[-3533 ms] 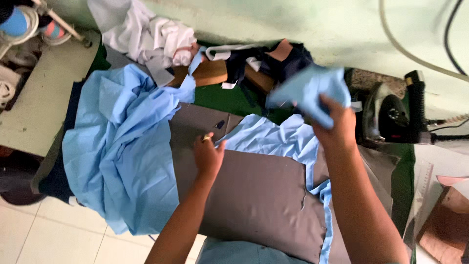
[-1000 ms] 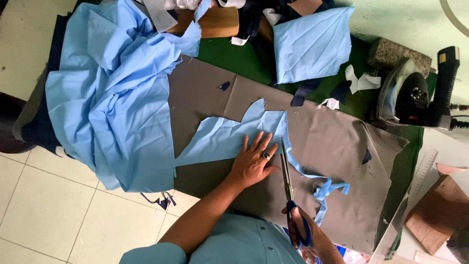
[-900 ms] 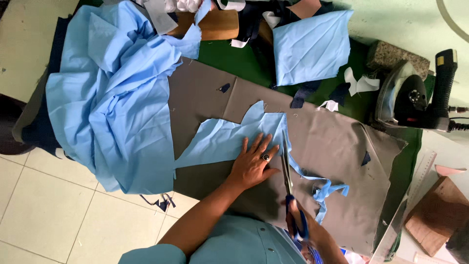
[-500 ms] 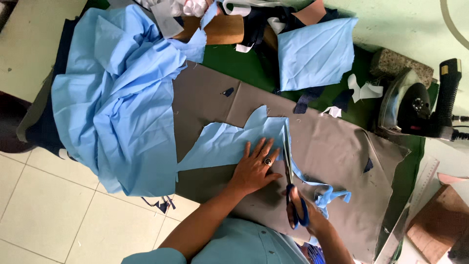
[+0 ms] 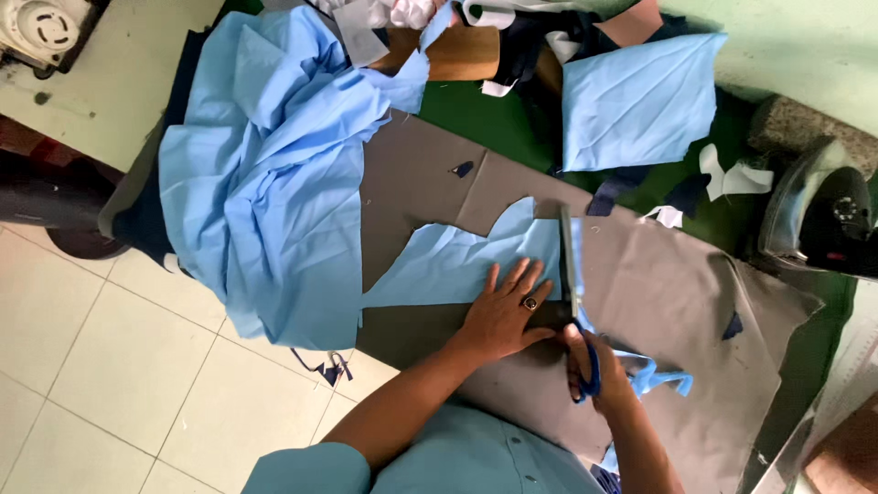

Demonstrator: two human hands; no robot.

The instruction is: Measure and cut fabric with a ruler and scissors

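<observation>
My left hand (image 5: 505, 311) lies flat, fingers spread, pressing a light blue fabric piece (image 5: 457, 265) onto a grey sheet (image 5: 640, 302) on the table. A ring shows on one finger. My right hand (image 5: 593, 366) grips blue-handled scissors (image 5: 569, 274), whose long blades point away from me along the right edge of the blue piece, just beside my left fingertips. A narrow cut-off blue strip (image 5: 654, 375) curls to the right of my right hand.
A large heap of light blue cloth (image 5: 265, 183) hangs over the table's left edge. A folded blue piece (image 5: 636, 101) lies at the back on green cloth, near a wooden block (image 5: 457, 50) and dark scraps. An iron (image 5: 819, 215) sits at right. Tiled floor lies at lower left.
The folded blue piece was put down at the back. My right hand took up scissors, and the blades have moved forward along the blue piece while my left hand stays pressed on it.
</observation>
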